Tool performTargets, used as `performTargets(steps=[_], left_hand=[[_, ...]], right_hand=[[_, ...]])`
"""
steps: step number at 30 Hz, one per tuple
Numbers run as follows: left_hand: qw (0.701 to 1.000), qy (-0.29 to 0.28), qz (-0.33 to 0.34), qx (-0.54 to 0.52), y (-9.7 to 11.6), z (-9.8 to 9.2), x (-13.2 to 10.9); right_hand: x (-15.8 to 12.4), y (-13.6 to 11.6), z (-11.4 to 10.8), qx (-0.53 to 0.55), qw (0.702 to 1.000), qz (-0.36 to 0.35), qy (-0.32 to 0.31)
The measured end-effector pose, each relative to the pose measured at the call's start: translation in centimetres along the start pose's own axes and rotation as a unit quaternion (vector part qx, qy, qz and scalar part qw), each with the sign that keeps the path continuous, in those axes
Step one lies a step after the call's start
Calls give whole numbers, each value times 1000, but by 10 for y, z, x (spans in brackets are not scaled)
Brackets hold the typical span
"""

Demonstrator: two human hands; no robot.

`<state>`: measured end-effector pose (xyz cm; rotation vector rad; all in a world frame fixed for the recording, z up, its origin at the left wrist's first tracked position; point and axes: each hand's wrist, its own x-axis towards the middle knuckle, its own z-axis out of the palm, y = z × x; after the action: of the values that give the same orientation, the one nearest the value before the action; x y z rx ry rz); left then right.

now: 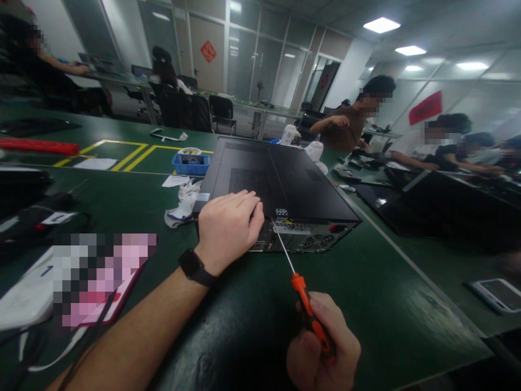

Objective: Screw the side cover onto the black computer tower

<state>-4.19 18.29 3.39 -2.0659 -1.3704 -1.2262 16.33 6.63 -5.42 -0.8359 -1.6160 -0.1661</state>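
Note:
A black computer case (260, 168) lies on its side on the green table, its rear panel with a round fan grille (319, 241) facing me. My left hand (230, 225) rests on the case's top near the rear edge, fingers held out close together and lying on it. Below and to the right, my right hand (325, 339) is wrapped round the orange and black handle of a screwdriver (305, 298). The shaft slants up and left, its tip at the rear panel's upper edge, beside my left fingertips. Whether a screw sits under the tip is too small to tell.
A blue bin (191, 164) with small parts and a white glove (183, 203) lie left of the case. Pink and white items (118, 298) with cables are nearer left. A dark monitor (459, 206) and a phone (499, 296) are at right. Several people sit or stand around.

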Motion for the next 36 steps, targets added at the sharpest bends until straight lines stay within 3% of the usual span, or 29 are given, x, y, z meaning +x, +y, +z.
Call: performTargets(steps=[4,13,21,31,36], left_hand=[[1000,-4,1,0,0,0,0],[1000,-2,2,0,-1,1,-1],[1000,3,5,6,0,-1,0],[1000,8,6,10,0,-1,0],[1000,7,8,13,-1,0,-1]], right_hand=[[7,-1,2,23,999,-18,14],[1,-2,-10,-69,997,-10,-28],[17,-7,2,17,999,-45,2],[3,-5,-5,-89,996,-14,9],[19,-9,-5,-61,997,-43,-15]])
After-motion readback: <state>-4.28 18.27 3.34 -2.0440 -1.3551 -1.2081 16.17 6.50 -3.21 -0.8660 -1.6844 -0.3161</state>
